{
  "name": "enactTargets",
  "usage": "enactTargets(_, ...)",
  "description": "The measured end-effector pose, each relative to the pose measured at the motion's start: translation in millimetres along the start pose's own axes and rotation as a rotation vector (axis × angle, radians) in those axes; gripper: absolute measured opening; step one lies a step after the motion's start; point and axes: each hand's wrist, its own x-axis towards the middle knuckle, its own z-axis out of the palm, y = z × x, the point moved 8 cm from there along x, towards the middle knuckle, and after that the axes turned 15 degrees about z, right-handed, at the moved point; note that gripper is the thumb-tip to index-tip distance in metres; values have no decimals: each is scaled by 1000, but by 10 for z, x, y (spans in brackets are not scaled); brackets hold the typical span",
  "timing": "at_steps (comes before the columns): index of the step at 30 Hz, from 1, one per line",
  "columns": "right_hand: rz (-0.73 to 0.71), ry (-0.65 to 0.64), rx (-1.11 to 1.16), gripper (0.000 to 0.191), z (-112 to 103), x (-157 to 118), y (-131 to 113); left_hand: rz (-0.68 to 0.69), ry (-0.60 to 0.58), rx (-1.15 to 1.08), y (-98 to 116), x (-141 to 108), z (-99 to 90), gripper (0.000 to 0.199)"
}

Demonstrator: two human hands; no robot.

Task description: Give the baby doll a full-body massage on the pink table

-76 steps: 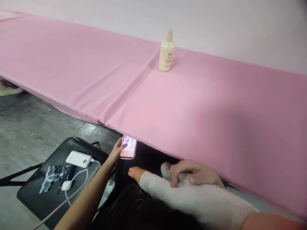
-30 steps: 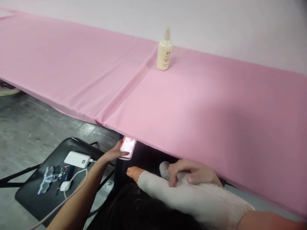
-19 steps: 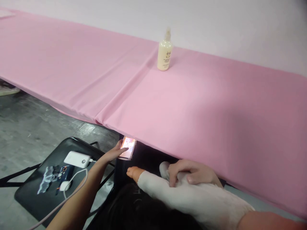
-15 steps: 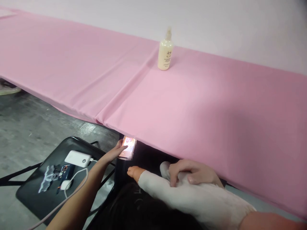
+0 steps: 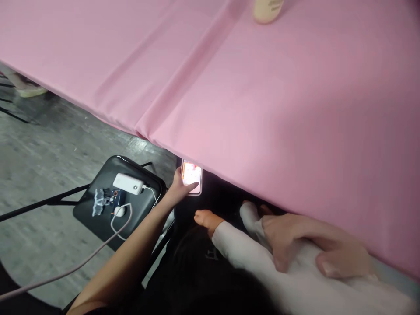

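Observation:
My left hand [image 5: 180,189] is wrapped round a smartphone [image 5: 192,175] with a lit screen, its thumb lying over the glass. The phone's top end meets the edge of the pink-covered table in view. At the lower right, my right hand [image 5: 315,243] is curled over a doll [image 5: 249,253] in white clothing, its fingers pressing on the cloth by the legs; motion blurs it somewhat. The doll lies across my lap, one orange-toned bare foot [image 5: 207,218] pointing toward the phone. The doll's upper body is out of view.
Beside my left arm, a black folding chair [image 5: 98,218] bears a white power bank [image 5: 128,183] with a pink cable [image 5: 75,270] and small items. A pale bottle [image 5: 267,11], cut off at the top, stands on the pink tablecloth [image 5: 262,109]. A person's shoe [image 5: 31,91] shows at far left.
The view has tipped downward, so the bottle is now mostly cut off. My left hand still holds the phone. My right hand stays on the doll, with its fingers now spread wider over the cloth.

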Motion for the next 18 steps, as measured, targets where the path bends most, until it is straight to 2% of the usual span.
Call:
enactTargets(2, 60, 80, 151, 35, -94, -136, -27, 29, 38, 50, 36, -43, -10, 102)
enactTargets(3, 140, 134, 192, 34, -132, -158, 6, 47, 48, 78, 53, -61, -16, 103)
enactTargets(5, 177, 145, 214, 34, -119, -150, -9, 74, 47, 118, 79, -89, -20, 100)
enactTargets(8, 133, 128, 204, 35, -75, -95, -53, 65, -8, 138, 73, -110, 3, 87)
enactTargets(12, 75, 220, 253, 41, -128, -96, -84, 24, -50, 179, -19, -113, 7, 69)
enactTargets(18, 164, 166, 317, 41, -110, -89, 24, 13, -10, 114, -142, -63, 20, 60)
